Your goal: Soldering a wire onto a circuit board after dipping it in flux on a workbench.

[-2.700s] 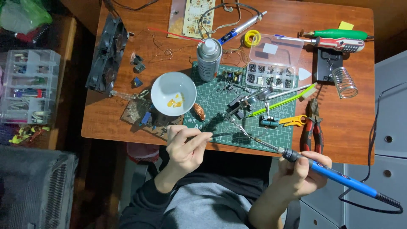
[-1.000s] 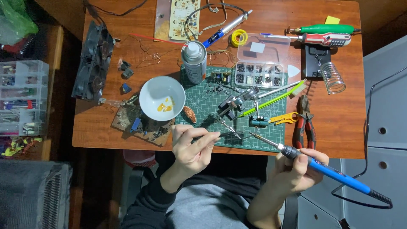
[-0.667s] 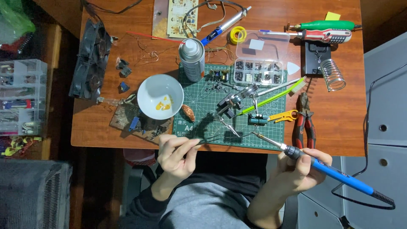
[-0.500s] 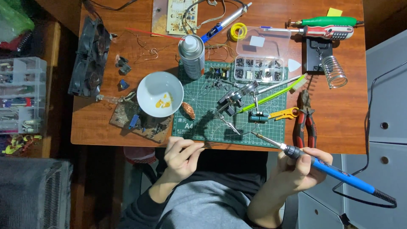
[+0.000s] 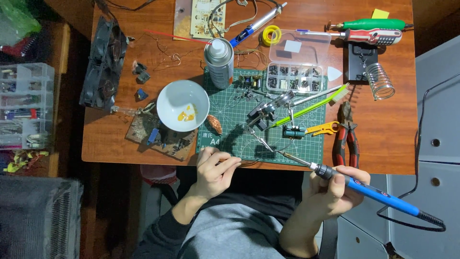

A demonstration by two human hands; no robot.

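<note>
Head view: the right hand hangs off the near edge of the wooden bench, its fingers wrapped shut around the grip of a blue soldering iron. The iron slants up and to the left, and its thin metal tip reaches over the near edge of the green cutting mat, just beside the metal helping-hand clamp stand in the middle of the mat. The iron's black cord loops away to the right.

The left hand rests at the near left corner of the mat, fingers curled together and pinched on something thin that runs to the right; what it is cannot be made out.

On the mat beside the clamp stand lie a yellow-green brush and a small yellow tool. Left of the mat stands a white bowl with yellow bits inside, over a worn circuit board. A spray can stands at the far left corner of the mat. A clear compartment box sits at the far right corner. Red-handled pliers lie right of the mat, with a coiled iron stand farther off. A black fan lies at the far left.
</note>
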